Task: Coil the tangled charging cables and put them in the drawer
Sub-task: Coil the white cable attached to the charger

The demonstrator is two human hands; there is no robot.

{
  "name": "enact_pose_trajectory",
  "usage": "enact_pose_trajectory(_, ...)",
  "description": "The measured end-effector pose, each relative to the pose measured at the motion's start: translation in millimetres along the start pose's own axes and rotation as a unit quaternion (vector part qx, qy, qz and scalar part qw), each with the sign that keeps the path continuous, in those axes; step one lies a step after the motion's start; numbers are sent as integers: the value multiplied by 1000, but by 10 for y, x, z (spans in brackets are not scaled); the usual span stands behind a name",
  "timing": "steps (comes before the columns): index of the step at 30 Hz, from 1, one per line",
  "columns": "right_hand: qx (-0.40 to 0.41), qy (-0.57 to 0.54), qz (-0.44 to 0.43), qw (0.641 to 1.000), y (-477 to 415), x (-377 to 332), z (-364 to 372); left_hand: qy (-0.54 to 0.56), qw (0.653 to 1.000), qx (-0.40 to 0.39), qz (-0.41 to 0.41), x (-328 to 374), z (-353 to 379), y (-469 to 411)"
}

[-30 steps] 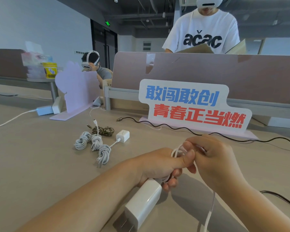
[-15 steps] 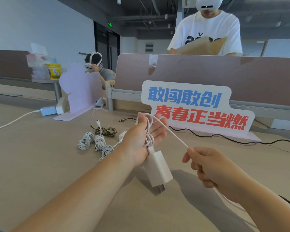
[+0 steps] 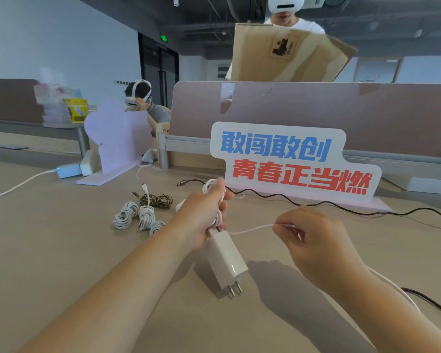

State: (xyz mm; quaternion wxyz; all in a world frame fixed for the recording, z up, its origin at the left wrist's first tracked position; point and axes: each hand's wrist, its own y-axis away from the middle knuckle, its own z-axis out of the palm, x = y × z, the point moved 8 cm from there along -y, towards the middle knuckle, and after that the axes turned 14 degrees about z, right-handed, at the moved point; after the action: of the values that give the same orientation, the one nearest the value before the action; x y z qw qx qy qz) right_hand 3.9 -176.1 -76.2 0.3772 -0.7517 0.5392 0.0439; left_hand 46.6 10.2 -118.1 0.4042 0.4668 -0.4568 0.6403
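Coiled cables lie on a beige office desk.

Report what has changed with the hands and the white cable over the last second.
The hands parted: the right hand drew the white cable out rightward and now pinches it level with the coil's bottom. The left hand, spread half a second ago, grips the loops again; the charger hangs below it. Coiled bundles, black cable and sign stayed put.

Bright, even light; soft shadows on desk; wide-angle bending at edges; background slightly soft.
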Motion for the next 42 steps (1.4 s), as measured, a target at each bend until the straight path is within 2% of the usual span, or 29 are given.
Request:
enact_pose_trajectory(4, 36, -21, -28, 999, 32, -40, -63, -146, 983, -107, -21, -73, 121, 136)
enact_pose_trajectory(9, 38, -6, 4, 999, 4, -2, -50, -190, 942, -271, -59, -180, 464, 394)
enact_pose_trajectory(13, 42, -7, 40, 998, -10, 64, -36, -191, 913, -352, -75, -238, 588, 509)
enact_pose_trajectory(17, 39, -13, 56, 998, -10, 87, -26, -173, 894, -410, -50, -216, 701, 617)
enact_pose_trajectory(21, 27, -52, 46, 997, -7, 57, -1, -134, 904, -404, -41, -224, 699, 612)
enact_pose_trajectory(24, 19, -75, 68, 995, -19, 97, -1, -98, 923, -370, -43, -199, 670, 558)
enact_pose_trajectory(28, -36, -57, 141, 988, -46, 263, 51, 2, 963, -265, -47, -109, 569, 410)
enact_pose_trajectory(31, -91, -44, 178, 979, -41, 358, 146, 70, 980, -183, -31, -36, 465, 289)
enact_pose_trajectory(33, -135, -46, 191, 971, -21, 374, 241, 106, 982, -158, -23, -5, 438, 259)
enact_pose_trajectory(36, -172, -53, 201, 963, -5, 348, 323, 160, 974, -160, -19, 45, 455, 266)
enact_pose_trajectory(42, -162, -48, 222, 960, -14, 333, 270, 319, 940, -120, -7, 195, 410, 220)
